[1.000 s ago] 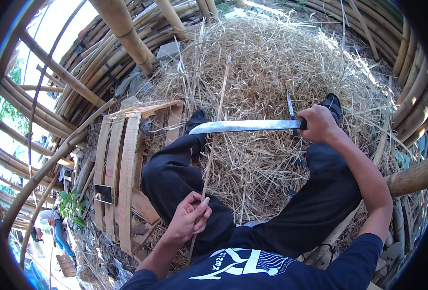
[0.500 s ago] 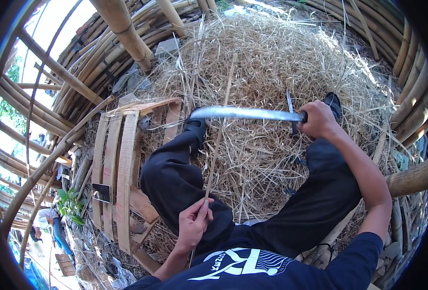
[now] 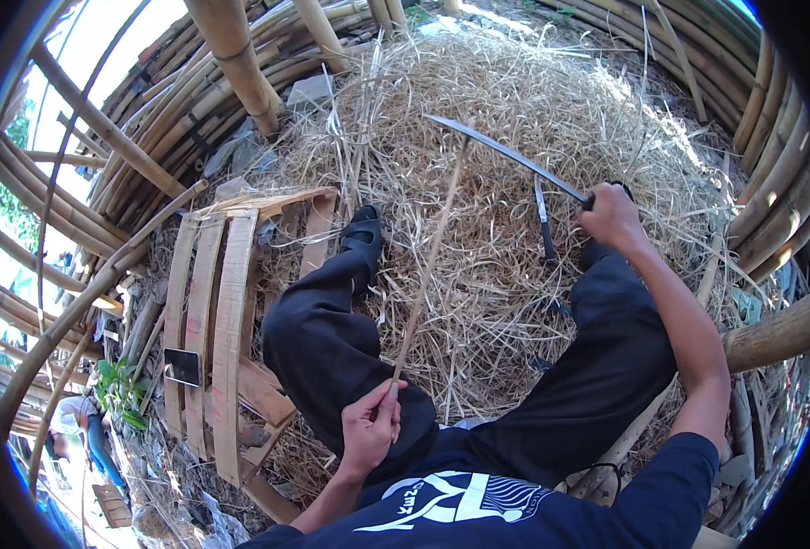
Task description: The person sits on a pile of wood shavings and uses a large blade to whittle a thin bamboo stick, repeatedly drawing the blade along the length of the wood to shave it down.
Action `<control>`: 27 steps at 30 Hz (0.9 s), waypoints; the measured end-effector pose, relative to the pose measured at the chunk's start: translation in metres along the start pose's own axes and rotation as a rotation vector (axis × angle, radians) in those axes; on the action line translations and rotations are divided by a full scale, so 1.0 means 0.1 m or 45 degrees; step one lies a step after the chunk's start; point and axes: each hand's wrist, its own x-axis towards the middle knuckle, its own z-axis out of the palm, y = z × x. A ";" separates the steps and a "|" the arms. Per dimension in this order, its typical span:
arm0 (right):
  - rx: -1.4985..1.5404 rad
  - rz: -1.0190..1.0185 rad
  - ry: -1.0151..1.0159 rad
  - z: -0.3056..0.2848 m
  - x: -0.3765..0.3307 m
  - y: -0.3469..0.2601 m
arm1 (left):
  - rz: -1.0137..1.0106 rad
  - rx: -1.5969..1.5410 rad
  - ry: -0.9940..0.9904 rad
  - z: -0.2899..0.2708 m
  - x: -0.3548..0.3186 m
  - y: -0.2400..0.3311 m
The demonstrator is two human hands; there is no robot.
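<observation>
My left hand [image 3: 370, 426] is closed, thumb pressed on the near end of a thin bamboo strip [image 3: 431, 247], above my left thigh. The strip slants up and away over the shavings. In my right hand [image 3: 612, 218] is the dark handle of a machete [image 3: 519, 157], gripped in closed fingers above my right knee. Its long, slightly curved blade points away to the left, and in the picture its tip part overlaps the strip's far end; whether they touch I cannot tell. On the shavings left of my right hand lies a knife [image 3: 544, 220] with a dark handle.
Heaped bamboo shavings [image 3: 478, 320] cover the ground between my legs. A wooden slatted crate [image 3: 231, 339] stands at my left with a phone [image 3: 183, 367] on it. Stacked bamboo poles [image 3: 185, 110] and a thick upright pole [image 3: 236, 69] are beyond. Another person [image 3: 80, 430] is far left.
The machete has swung from lying across the strip to pointing away, its tip farther off. My right hand has shifted slightly right. The strip's far end has tilted right.
</observation>
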 end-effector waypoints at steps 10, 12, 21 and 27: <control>-0.020 0.071 -0.046 -0.04 -0.02 0.01 | 0.054 0.093 -0.026 -0.03 0.05 -0.05; -0.113 0.083 -0.032 -0.04 -0.05 0.06 | 0.039 0.041 -0.045 -0.02 0.07 -0.06; -0.179 -0.016 0.073 0.00 0.02 0.15 | 0.027 0.038 -0.092 -0.03 0.03 -0.02; -0.075 -0.146 0.010 0.06 -0.15 -0.05 | -0.052 0.025 -0.066 -0.04 0.04 0.04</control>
